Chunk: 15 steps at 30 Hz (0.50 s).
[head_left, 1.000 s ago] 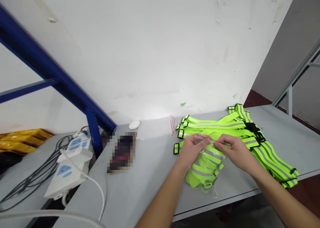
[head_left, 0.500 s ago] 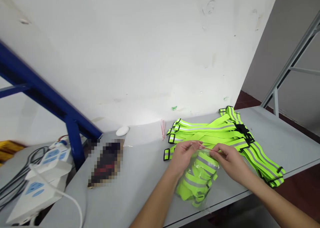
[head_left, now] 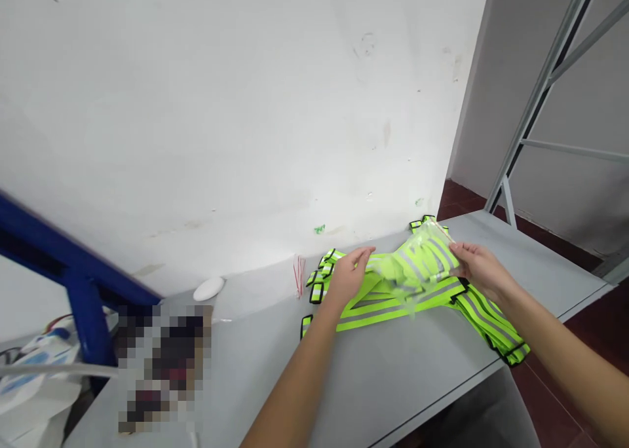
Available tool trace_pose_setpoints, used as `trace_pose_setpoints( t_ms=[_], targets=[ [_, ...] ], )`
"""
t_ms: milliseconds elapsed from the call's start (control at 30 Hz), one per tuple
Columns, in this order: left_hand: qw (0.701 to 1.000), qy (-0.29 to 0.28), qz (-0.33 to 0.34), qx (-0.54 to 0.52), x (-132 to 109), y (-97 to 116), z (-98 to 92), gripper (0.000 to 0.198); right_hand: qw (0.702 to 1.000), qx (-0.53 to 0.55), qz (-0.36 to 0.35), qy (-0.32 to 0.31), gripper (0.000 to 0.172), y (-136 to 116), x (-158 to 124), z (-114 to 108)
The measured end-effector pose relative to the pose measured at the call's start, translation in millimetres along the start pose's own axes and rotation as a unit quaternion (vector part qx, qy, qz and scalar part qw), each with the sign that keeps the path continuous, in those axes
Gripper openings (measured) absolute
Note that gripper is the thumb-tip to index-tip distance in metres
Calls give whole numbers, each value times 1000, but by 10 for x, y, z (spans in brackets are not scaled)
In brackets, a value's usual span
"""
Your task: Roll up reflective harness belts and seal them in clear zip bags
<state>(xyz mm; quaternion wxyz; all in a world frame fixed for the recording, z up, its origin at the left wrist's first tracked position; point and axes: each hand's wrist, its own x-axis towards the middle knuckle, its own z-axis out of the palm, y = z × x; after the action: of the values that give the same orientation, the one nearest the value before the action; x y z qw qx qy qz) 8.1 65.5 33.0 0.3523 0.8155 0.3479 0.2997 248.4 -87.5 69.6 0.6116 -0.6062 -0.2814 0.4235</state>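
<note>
- Your right hand (head_left: pixel 480 268) pinches the bag (head_left: pixel 426 259) by its edge.
- Your left hand (head_left: pixel 348 273), half-open, looks empty.
- Likely light, soft, slippery; grip the edge.

Your bare arms reach forward, well apart — the left forearm (head_left: pixel 307 363) rising from the bottom edge, the right forearm (head_left: pixel 555 343) slanting in from the lower right. Your left grip (head_left: pixel 346 276) is loose, digits lightly bent and pointing inward; your right grip (head_left: pixel 477 267) is drawn together in a pinch — turned toward the left.
</note>
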Motion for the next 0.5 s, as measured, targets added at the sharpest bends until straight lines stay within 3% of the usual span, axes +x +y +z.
trace_pose_setpoints(
  t_ms=[133,267,400,500],
  targets=[
    [987,-38,7,158,11,-140,282,52,999,34,-5,2,15,-130,439,76],
    [936,-97,-27,337,-277,-173,495,64,1000,-18,-13,3,12,22,865,357],
    [922,-86,-71,372,-604,-39,614,68,990,-132,-36,-15,25,312,1133,673],
    [922,-69,-87,371,-775,67,665,68,961,-248,-117,-27,40,455,1145,840]
  ],
)
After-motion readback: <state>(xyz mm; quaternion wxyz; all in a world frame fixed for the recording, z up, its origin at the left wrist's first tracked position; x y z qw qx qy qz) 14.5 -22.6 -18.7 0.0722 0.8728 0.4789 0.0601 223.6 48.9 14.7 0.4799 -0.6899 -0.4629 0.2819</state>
